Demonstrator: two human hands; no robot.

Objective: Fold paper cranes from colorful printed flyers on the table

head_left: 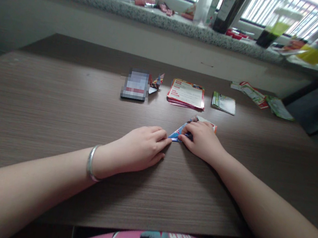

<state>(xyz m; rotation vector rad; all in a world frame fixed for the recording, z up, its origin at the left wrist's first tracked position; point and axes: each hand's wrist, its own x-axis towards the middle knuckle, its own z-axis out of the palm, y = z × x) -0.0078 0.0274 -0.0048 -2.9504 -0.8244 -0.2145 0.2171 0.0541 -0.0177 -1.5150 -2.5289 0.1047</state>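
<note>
Your folded paper (176,134) lies flat on the table (41,106), on your side of the stack of leaflets (186,94) and well apart from it. Your right hand (202,141) covers most of it, fingers bent and pressed down on the sheet; whether they pinch an edge, you cannot tell from here. Your left hand (138,148) rests palm down, fingers together, its fingertips touching the paper's blue left tip, a silver bracelet (91,162) on the wrist. Left of the leaflets sit a small folded figure (156,82) and a dark flat device (136,85); right of them lies a green card (223,103).
</note>
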